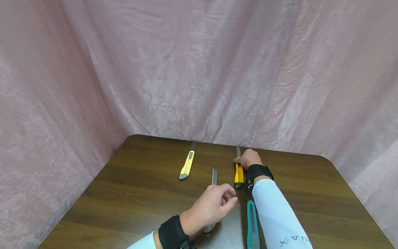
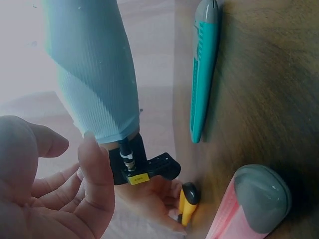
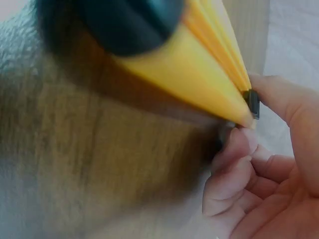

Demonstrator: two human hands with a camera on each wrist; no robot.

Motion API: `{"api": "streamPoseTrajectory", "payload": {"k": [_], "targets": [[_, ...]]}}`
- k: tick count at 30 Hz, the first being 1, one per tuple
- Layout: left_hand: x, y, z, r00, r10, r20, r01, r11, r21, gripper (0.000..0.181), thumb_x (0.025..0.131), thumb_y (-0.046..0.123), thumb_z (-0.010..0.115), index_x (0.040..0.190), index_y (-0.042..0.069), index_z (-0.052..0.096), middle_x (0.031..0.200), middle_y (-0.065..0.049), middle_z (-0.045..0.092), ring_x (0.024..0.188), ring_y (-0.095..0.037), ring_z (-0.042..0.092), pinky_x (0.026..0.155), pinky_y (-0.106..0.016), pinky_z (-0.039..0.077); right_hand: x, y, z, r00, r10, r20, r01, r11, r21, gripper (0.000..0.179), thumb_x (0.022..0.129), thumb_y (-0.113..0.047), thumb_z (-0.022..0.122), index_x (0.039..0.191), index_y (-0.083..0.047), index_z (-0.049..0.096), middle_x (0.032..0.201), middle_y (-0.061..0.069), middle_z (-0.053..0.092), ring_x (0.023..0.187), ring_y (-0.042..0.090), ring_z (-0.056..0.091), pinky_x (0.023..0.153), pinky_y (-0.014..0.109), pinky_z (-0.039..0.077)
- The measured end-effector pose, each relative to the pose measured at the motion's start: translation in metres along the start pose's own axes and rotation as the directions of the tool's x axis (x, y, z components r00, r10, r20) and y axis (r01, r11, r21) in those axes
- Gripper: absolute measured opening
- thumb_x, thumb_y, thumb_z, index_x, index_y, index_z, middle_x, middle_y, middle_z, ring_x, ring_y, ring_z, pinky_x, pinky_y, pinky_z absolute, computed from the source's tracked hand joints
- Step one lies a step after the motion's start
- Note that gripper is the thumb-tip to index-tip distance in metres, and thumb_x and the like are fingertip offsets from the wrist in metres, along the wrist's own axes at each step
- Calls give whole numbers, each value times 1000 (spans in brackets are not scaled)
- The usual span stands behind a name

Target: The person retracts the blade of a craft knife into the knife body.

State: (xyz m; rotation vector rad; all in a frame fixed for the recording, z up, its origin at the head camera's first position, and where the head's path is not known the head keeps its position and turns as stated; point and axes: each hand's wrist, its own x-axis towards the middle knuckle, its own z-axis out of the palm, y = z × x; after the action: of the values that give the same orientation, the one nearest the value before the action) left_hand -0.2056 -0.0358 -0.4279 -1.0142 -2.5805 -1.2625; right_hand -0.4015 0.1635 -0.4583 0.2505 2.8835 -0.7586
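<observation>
My right hand (image 1: 250,158) pinches an orange-yellow utility knife (image 1: 239,174) between thumb and fingers, near its slider. That knife has a black end cap (image 3: 134,25) towards me and its blade out, pointing away. My left hand (image 1: 214,204) holds nothing; its fingers are loosely curled. Beneath it lies a pink utility knife (image 2: 229,214) with a grey end, mostly hidden by the hand in the head view, its blade (image 1: 214,176) extended. A teal utility knife (image 1: 252,224) lies beside my right forearm. Further left rests a pale yellow utility knife (image 1: 187,164) with its blade out.
The knives are on a dark brown wooden table (image 1: 133,197) with rounded far corners. A pinkish curtain (image 1: 186,69) hangs right behind the far edge and along both sides. Black camera straps (image 1: 260,171) sit on both wrists.
</observation>
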Motion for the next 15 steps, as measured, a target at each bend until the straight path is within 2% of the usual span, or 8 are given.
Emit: {"api": "streamPoseTrajectory", "payload": {"k": [4,6,10,15], "targets": [[1,-1,1,1000,-3,0,3,1000,-7,4,93,20,61,94,17,59,66,17,50,49,5,45,47,-11,44,2,2,-4,999,23,25,-25,996,81,41,80,-43,73,69,-4,65,54,4,54,45,16,51,39,23,44],[1,-1,1,1000,-20,8,20,999,-32,5,93,20,61,94,16,59,65,16,51,43,4,45,42,-12,45,3,2,-6,999,28,45,-33,991,132,41,80,-43,74,68,-4,65,55,5,55,45,15,51,39,23,46],[3,-5,-1,999,-45,10,46,998,-38,6,93,22,62,95,17,58,64,15,52,39,3,45,42,-13,46,0,2,-7,997,13,72,-27,979,200,44,80,-45,73,67,-4,64,55,5,55,44,15,51,41,23,49],[7,-15,-7,998,-60,2,60,998,1,7,93,21,62,94,15,60,64,15,52,46,2,46,46,-15,46,-11,-9,-12,997,-64,44,50,965,257,49,80,-48,72,63,-3,61,52,5,52,42,17,48,39,24,44]]}}
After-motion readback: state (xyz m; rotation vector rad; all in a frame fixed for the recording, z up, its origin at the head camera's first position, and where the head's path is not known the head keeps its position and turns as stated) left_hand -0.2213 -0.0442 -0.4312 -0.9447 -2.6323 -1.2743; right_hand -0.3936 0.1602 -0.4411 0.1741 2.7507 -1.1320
